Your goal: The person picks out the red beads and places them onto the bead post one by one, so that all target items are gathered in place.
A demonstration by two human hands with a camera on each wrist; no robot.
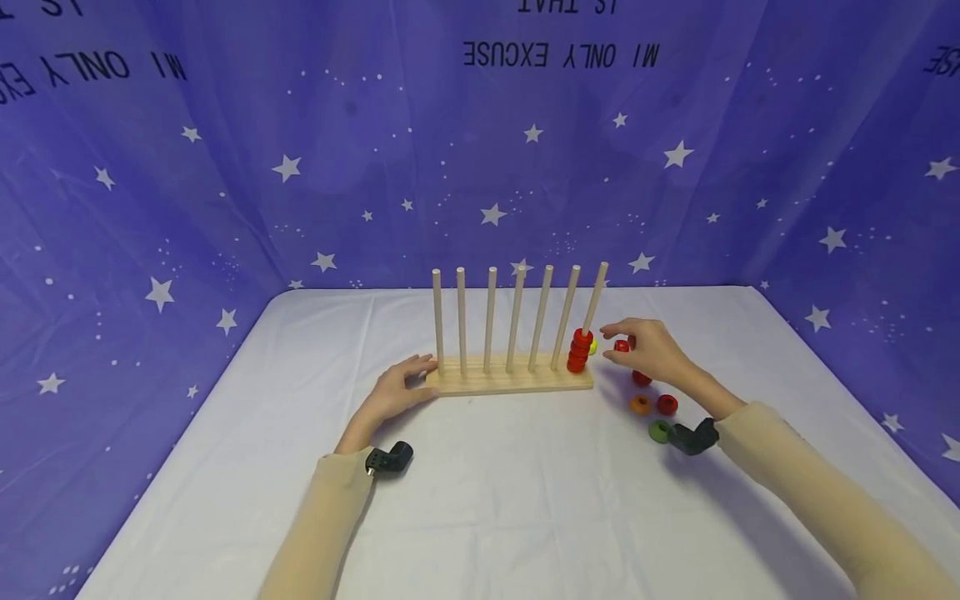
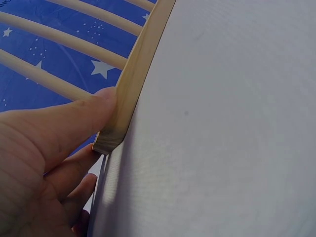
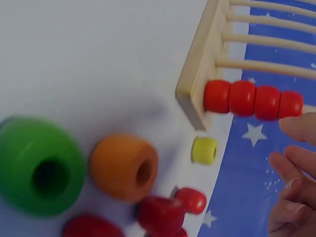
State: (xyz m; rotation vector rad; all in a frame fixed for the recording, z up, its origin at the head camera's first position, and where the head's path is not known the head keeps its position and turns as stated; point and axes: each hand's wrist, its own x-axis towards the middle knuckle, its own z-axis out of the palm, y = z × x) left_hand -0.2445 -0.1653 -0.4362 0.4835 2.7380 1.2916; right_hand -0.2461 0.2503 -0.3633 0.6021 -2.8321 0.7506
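A person's left hand (image 1: 393,392) grips one end of a wooden peg rack (image 1: 498,383) toward the far edge of the surface (image 1: 525,500); the empty right hand (image 1: 651,348), fingers parted, hovers beside four stacked red beads (image 1: 578,351). Stacking appears underway; the next move likely calls for pinching a loose red bead (image 1: 667,405).

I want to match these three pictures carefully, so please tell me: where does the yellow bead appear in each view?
Head: the yellow bead is right of and below centre, partly hidden behind the stacked red beads.
Left wrist: not in it.
Right wrist: the yellow bead is right of and below centre.
Shared landmark: the wooden peg-rack base, in all three.
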